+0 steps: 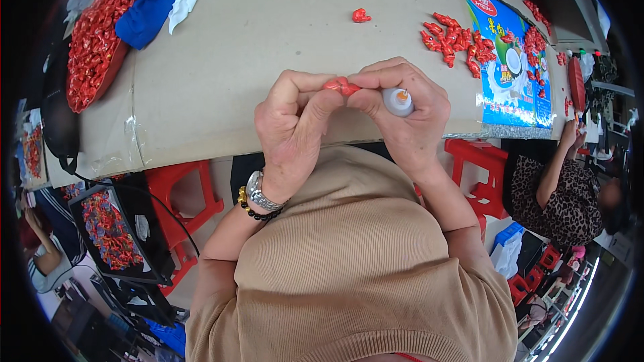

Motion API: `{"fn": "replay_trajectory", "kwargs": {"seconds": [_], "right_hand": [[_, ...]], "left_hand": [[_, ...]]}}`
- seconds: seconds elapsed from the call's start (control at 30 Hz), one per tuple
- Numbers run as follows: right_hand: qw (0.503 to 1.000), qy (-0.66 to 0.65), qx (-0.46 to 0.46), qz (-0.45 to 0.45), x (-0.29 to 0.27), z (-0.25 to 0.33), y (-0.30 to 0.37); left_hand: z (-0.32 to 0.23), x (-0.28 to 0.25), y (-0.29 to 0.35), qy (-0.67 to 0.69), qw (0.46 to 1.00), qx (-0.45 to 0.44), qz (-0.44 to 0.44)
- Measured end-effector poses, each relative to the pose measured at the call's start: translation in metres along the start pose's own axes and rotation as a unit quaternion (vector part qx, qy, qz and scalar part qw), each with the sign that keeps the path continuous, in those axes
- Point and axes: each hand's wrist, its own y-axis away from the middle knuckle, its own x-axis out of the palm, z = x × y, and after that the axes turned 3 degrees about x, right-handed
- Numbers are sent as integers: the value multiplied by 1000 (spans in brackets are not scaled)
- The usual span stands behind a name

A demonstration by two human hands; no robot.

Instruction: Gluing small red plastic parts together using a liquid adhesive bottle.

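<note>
Over the near edge of the table, my left hand and my right hand meet, both closed. Between the thumbs and forefingers they pinch a small glossy red molded piece; fingertips hide its ends. A small white squeeze bottle with a thin nozzle is also tucked in my right hand, its tip pointing up and away from the piece. Similar red pieces lie loose ahead, one single piece and a cluster to the right.
A red tray heaped with red pieces stands at the left beside blue cloth. A printed blue sheet covers the table's right part. Red stools and a black crate are below. A person works at right.
</note>
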Motion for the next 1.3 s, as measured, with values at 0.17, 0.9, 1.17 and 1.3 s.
{"fn": "replay_trajectory", "kwargs": {"seconds": [0.17, 0.9, 1.17, 1.3], "right_hand": [[999, -23, 20, -17, -2, -6, 5], [997, -34, -41, 58, -9, -14, 11], [998, -56, -6, 36, -12, -11, 7], [996, -24, 85, 9, -23, -10, 3]], "left_hand": [[-2, -1, 1, 0, 1000, 13, 17], [12, 0, 5, -71, 993, 93, 11], [10, 2, 3, -89, 992, 87, 15], [2, -1, -2, -19, 999, -29, 42]]}}
